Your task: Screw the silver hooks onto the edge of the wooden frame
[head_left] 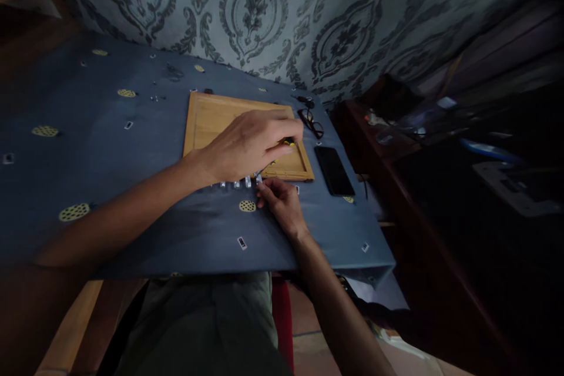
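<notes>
Head view, dim light; desk (132, 147) draped in a blue cloth with yellow round motifs. Left hand (249, 144) reaches across the near right corner of a wooden tray (211, 120), palm down, fingers curled; a small yellow-and-black object (288, 142) shows under its fingertips, touched or pinched, exact grasp hidden by the hand. Right hand (279, 200) rests on the cloth just in front of the tray's near edge, fingertips closed on the rightmost of a row of small pale pieces (240, 183) lined up along that edge; the row runs partly under the left wrist. Black phone (333, 170) lies flat just right of the tray; dark-framed glasses (311, 120) lie beyond the phone, near the tray's far right corner. Patterned wallpaper (264, 12) behind the desk.
</notes>
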The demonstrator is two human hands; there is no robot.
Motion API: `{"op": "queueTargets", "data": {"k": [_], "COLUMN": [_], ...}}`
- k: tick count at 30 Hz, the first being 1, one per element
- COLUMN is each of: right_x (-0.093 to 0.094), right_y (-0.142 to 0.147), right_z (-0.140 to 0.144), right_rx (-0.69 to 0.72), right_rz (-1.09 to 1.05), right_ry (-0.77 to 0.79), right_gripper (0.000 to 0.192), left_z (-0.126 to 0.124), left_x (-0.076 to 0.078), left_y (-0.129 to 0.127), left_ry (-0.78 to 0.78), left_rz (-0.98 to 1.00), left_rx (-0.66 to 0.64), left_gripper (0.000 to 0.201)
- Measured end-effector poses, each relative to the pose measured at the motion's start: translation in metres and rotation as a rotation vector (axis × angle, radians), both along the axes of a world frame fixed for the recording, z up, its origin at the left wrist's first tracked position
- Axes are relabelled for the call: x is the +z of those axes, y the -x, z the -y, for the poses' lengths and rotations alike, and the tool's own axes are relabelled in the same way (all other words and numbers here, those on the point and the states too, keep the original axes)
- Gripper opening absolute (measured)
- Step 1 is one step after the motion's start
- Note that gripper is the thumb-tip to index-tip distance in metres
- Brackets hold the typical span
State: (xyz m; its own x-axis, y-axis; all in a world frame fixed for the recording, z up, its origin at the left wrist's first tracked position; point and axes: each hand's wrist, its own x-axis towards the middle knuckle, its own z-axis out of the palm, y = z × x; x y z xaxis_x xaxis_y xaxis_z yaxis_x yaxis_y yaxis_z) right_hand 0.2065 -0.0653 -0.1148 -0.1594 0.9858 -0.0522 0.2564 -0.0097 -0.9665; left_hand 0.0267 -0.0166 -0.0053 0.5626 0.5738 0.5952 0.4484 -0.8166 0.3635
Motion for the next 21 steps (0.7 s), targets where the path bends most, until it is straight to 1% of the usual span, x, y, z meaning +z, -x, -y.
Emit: {"op": "queueTargets", "data": {"k": [5,13,15,19,21], "right_x": [0.0002,-0.0005,-0.0008,-0.0012,-0.0008], "right_y": [-0.0003,-0.0009,-0.0008,-0.0006,-0.0006], "right_z": [0.0003,-0.0003,0.0,0.0,-0.0002], "right_rx": [-0.003,0.012,0.006,0.0,0.001], "right_rz": [-0.009,0.009,0.002,0.002,-0.008], "right_ry": [0.007,-0.009,-0.008,0.001,0.004], "right_gripper": [0.052,0.051,0.051,0.051,0.051], "left_z": [-0.0008,-0.0016,-0.0015,-0.0017,-0.0022], "left_x": [-0.0052,0.0002,-0.0019,-0.0069,-0.0067], "left_y": [-0.0021,0.0016,0.0008,-0.002,-0.0023], "left_ry": [-0.046,0.009,-0.012,-0.107,-0.107], "left_rz": [0.031,-0.007,-0.01,-0.001,-0.017], "left_rx": [-0.001,-0.053,-0.041,0.017,0.03], "left_gripper": [0.006,0.008,0.007,0.003,0.004]}}
